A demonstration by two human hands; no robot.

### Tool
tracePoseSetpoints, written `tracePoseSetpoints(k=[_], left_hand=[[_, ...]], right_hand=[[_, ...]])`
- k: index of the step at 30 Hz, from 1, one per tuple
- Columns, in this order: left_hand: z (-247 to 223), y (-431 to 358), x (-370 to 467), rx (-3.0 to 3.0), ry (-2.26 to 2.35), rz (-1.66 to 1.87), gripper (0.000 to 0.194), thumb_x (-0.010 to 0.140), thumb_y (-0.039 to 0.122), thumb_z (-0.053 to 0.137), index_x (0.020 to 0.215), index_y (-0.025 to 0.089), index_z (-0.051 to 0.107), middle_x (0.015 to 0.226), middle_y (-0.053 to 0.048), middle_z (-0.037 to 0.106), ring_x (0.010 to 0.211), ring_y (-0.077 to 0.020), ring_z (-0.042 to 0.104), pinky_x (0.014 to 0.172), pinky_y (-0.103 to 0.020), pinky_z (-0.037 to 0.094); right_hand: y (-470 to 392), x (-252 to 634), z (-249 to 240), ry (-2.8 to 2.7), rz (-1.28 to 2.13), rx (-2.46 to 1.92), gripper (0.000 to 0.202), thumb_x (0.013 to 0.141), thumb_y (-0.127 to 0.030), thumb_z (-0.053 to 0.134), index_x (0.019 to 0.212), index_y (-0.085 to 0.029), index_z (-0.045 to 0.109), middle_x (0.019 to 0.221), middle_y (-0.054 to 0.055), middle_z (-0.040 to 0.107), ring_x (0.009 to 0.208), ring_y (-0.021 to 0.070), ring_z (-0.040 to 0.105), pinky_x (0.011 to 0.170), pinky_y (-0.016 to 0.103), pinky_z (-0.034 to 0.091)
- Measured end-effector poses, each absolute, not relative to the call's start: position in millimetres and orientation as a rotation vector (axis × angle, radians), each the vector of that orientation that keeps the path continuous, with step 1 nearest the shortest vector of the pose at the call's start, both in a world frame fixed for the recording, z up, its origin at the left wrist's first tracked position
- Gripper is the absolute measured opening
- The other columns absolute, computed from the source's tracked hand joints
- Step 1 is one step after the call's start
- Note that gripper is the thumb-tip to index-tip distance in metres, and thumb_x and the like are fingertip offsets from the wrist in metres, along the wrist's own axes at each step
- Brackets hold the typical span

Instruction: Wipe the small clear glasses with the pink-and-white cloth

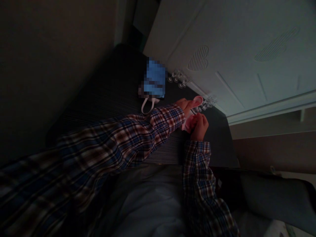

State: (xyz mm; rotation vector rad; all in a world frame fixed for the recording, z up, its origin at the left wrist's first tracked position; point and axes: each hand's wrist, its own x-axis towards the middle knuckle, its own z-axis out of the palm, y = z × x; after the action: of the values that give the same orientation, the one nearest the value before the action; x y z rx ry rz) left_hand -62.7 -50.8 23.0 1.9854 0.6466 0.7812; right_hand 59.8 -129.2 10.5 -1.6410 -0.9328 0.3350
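Dark tabletop [116,89], pink bowl-like piece [197,101].

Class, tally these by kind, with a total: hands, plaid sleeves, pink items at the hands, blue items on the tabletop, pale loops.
Hands: 2 (left hand, right hand)
Plaid sleeves: 2
Pink items: at least 1; whether the parts join is unclear
Blue items: 1
Pale loops: 1
Total: at least 7
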Motion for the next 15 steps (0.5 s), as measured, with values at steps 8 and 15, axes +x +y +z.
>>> tracePoseSetpoints(k=[8,15], left_hand=[[26,-54,-66,1.948,0.661,0.781,0.042,0.093,0.035,0.025,0.113,0.015,0.056,0.095,-0.006,0.059,0.092,-0.0155,0.053,0.081,-0.025,0.039],[20,-49,-52,1.854,0.724,0.685,0.055,0.092,0.049,0.018,0.096,0.016,0.061,0.087,-0.006,0.055,0.084,-0.0140,0.054,0.078,-0.023,0.041]], right_hand=[[-130,60,10,-0.947,0.377,-1.643,0.029,0.077,-0.045,0.048,0.066,-0.018,0.047,0.047,-0.009,0.035,0.036,0.0029,0.032,0.034,0.017,0.023],[-129,63,10,-0.930,0.351,-1.675,0.028,0.077,-0.043,0.049,0.065,-0.018,0.048,0.047,-0.009,0.037,0.036,0.0030,0.033,0.033,0.017,0.023]])
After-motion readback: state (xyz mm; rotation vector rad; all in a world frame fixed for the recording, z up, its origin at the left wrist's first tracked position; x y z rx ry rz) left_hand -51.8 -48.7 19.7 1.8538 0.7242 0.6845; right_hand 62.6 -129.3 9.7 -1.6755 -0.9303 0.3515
